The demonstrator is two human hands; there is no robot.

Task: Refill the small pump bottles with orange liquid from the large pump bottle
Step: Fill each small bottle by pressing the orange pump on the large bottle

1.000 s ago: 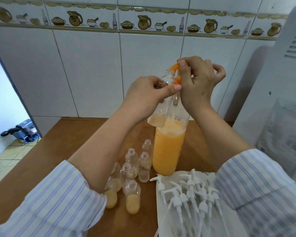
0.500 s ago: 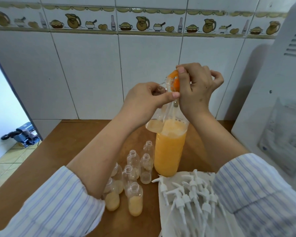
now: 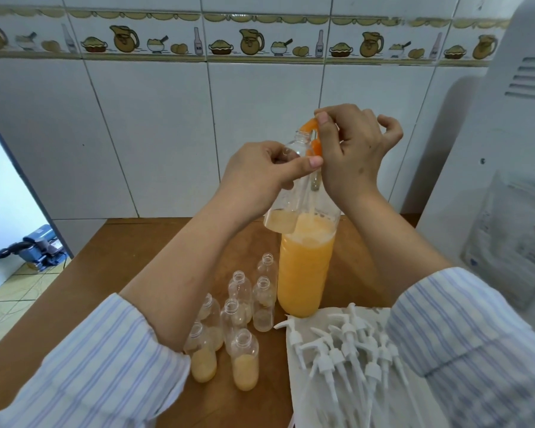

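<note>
The large clear bottle (image 3: 305, 267), over half full of orange liquid, stands upright on the wooden table (image 3: 105, 273). Its orange pump head (image 3: 313, 135) is at the top, under the fingers of my right hand (image 3: 351, 152), which grips it from the right. My left hand (image 3: 260, 173) holds a small clear bottle (image 3: 286, 199) tilted against the big bottle, its mouth just under the orange spout. A little pale liquid lies in its bottom. Several more small open bottles (image 3: 238, 322) stand in front, two of them partly filled.
A white cloth (image 3: 306, 396) at the front right carries several white pump tops (image 3: 340, 350). A white appliance (image 3: 501, 180) stands close on the right, a tiled wall behind. The table's left edge drops to the floor, where a blue machine (image 3: 34, 248) lies.
My right hand has gone down slightly on the orange pump head and risen again. The small bottle stays at the spout in my left hand.
</note>
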